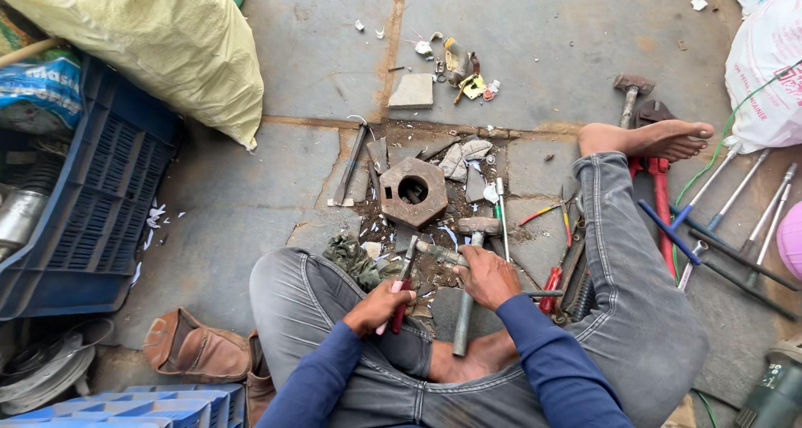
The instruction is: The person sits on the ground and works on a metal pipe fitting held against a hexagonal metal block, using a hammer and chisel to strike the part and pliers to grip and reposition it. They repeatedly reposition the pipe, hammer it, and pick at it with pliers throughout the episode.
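— Rusty iron everywhere on that stone floor (pixel 251 194). What do the hands have?

— From the head view, the left hand (pixel 378 305) is closed around a red-handled tool (pixel 402 290), its metal tip angled up toward the broken patch of floor in front of the crossed legs. The right hand (pixel 486 276) is clenched over a short metal bar (pixel 441 253) that lies slanted across the same patch, pinning it down; a long grey pipe (pixel 464 311) runs back under that hand toward the person's foot.

— Why held so low?

— I'd judge the person sits on the floor so the bar can be braced against the ground while the tool works on it.

— And around them?

— A rusty hexagonal block (pixel 413 192) with a round hole sits just beyond the hands, with a flat metal strip (pixel 349 166) to its left. Screwdrivers and pliers (pixel 553 278) lie fanned out within reach by the right knee. A hammer (pixel 631 94) rests past the bare foot, toward the floor's far right. A blue crate (pixel 92 211) stands at the left edge, brown shoes (pixel 196 349) near the left knee, and a yellow sack (pixel 159 35) at the far left corner.
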